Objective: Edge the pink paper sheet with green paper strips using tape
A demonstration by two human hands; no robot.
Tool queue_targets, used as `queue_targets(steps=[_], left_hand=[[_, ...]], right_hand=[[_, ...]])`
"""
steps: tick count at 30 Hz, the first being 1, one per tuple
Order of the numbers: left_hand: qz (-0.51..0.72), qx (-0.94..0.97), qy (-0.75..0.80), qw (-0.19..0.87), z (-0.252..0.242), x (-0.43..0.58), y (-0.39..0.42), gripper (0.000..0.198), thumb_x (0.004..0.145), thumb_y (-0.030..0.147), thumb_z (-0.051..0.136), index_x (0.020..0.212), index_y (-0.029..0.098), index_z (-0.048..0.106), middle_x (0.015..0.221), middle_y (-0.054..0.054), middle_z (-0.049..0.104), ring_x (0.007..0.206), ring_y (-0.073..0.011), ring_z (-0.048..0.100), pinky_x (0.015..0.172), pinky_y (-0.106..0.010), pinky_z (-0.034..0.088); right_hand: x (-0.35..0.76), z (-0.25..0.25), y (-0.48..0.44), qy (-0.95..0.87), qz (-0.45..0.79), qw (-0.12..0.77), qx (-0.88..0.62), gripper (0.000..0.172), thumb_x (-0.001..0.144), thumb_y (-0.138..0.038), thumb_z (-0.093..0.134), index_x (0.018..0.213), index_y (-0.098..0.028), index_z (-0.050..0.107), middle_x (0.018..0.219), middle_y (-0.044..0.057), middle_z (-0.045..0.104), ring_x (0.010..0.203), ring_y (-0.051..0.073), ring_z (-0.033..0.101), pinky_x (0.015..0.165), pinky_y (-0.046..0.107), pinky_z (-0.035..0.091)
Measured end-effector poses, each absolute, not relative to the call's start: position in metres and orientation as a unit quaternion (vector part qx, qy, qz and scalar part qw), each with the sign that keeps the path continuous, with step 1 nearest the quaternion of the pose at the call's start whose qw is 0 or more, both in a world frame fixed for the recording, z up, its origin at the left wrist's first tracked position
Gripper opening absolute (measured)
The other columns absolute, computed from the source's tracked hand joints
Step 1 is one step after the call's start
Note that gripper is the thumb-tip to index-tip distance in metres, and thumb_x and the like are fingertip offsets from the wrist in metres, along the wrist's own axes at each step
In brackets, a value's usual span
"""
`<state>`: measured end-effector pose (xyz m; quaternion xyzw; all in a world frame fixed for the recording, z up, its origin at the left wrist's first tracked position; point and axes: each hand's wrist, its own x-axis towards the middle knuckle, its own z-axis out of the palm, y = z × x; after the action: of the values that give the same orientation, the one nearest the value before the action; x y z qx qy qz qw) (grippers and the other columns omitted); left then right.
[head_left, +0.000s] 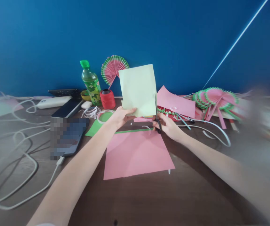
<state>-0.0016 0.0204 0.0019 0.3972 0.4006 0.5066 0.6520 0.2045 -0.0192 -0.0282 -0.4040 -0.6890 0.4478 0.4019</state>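
Paper (138, 88), pale green, is grasped by left hand (120, 117). Right hand (169, 125) grasps scissors (158, 125) at the paper's edge.

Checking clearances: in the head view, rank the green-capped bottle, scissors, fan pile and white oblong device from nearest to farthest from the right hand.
1. Scissors: in the right hand.
2. Fan pile: to its right.
3. Green-capped bottle: to its left.
4. White oblong device: left, past the bottle.

On your left, a green-capped plastic bottle (91, 84) stands beside a white earbud case (87, 105); nearer you lies a smartphone (75, 138) plugged into a white cable (36, 164). A blue wall (135, 31) faces you.
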Motion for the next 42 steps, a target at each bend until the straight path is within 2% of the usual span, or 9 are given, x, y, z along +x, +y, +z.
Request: queue_targets(steps=[6,12,19,24,31,36,42], left_hand=[[0.48,0.455,0.383,0.645,0.0072,-0.0067,0.0183,0.035,0.054,0.004,0.075,0.088,0.01,0.069,0.086,-0.008,0.073,0.083,-0.022,0.068,0.081,-0.035,0.055],[0.46,0.468,0.4,0.64,0.0097,-0.0083,0.0161,0.035,0.052,0.009,0.078,0.086,0.011,0.069,0.087,-0.009,0.072,0.084,-0.0227,0.068,0.08,-0.035,0.055],[0.433,0.474,0.426,0.637,0.0063,-0.0069,0.016,0.037,0.048,0.008,0.079,0.083,0.011,0.069,0.086,-0.009,0.072,0.075,-0.0203,0.067,0.067,-0.032,0.057],[0.425,0.478,0.423,0.642,0.0037,-0.0058,0.0154,0.041,0.048,0.008,0.079,0.087,0.011,0.068,0.089,-0.009,0.071,0.078,-0.0209,0.067,0.064,-0.029,0.056],[0.418,0.478,0.421,0.647,0.0012,-0.0055,0.0166,0.037,0.052,0.006,0.077,0.087,0.012,0.066,0.086,-0.008,0.072,0.078,-0.0206,0.068,0.068,-0.031,0.056],[0.41,0.482,0.416,0.653,0.002,-0.0065,0.0158,0.043,0.052,0.007,0.078,0.092,0.013,0.065,0.09,-0.009,0.072,0.081,-0.0224,0.068,0.071,-0.034,0.057],[0.419,0.467,0.413,0.66,0.0015,-0.0094,0.0184,0.029,0.066,0.02,0.072,0.095,0.016,0.065,0.098,-0.009,0.071,0.086,-0.0239,0.067,0.071,-0.036,0.057]], right_hand=[[0.2048,-0.0263,-0.0208,-0.689,0.453,0.394,-0.407,0.029,0.075,-0.044,0.061,0.085,-0.02,0.048,0.071,0.0,0.055,0.06,0.014,0.056,0.058,0.03,0.046],[0.2041,-0.0222,-0.0218,-0.693,0.443,0.399,-0.406,0.029,0.074,-0.045,0.062,0.082,-0.02,0.051,0.072,0.001,0.056,0.061,0.015,0.058,0.059,0.03,0.047],[0.2064,-0.0232,-0.0202,-0.688,0.445,0.41,-0.401,0.031,0.074,-0.048,0.062,0.089,-0.022,0.054,0.076,0.002,0.058,0.063,0.017,0.059,0.058,0.032,0.047],[0.2074,-0.0253,-0.019,-0.687,0.446,0.414,-0.397,0.033,0.075,-0.048,0.062,0.093,-0.022,0.055,0.071,0.001,0.057,0.063,0.019,0.059,0.057,0.033,0.046],[0.208,-0.0269,-0.0178,-0.686,0.434,0.415,-0.41,0.034,0.075,-0.049,0.061,0.092,-0.021,0.054,0.069,0.0,0.057,0.061,0.018,0.059,0.056,0.032,0.046],[0.2086,-0.0287,-0.0165,-0.692,0.425,0.41,-0.415,0.034,0.076,-0.048,0.061,0.094,-0.02,0.055,0.066,-0.001,0.056,0.058,0.016,0.057,0.056,0.031,0.046],[0.2077,-0.0262,-0.0192,-0.691,0.436,0.404,-0.411,0.036,0.074,-0.05,0.061,0.093,-0.021,0.054,0.072,0.001,0.06,0.061,0.017,0.059,0.057,0.032,0.047]])
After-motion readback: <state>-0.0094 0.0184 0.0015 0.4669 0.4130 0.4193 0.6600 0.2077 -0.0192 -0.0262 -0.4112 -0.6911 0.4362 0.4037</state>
